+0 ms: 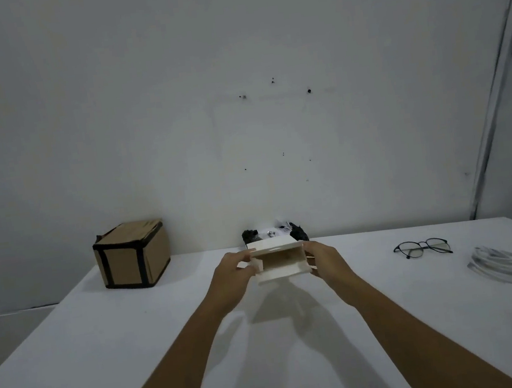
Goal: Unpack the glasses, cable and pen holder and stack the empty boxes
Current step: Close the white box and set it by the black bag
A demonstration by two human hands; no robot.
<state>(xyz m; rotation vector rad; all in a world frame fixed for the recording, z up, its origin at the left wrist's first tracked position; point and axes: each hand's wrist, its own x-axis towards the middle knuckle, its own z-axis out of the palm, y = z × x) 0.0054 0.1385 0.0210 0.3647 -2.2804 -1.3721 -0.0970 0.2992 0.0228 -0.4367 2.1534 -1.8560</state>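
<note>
I hold a small white box (281,263) above the middle of the table, its open end facing me and its flaps spread. My left hand (234,275) grips its left side and my right hand (324,259) grips its right side. The inside of the box looks empty. Black-framed glasses (422,247) lie on the table to the right. A coiled white cable (502,263) lies further right, near the table's edge. A brown cardboard box (131,254) with black tape along its edges stands shut at the back left.
The white table (107,357) runs up to a pale wall. Behind the white box, against the wall, sits a black and white crumpled thing (274,233), mostly hidden. The table's left edge drops off beside the brown box.
</note>
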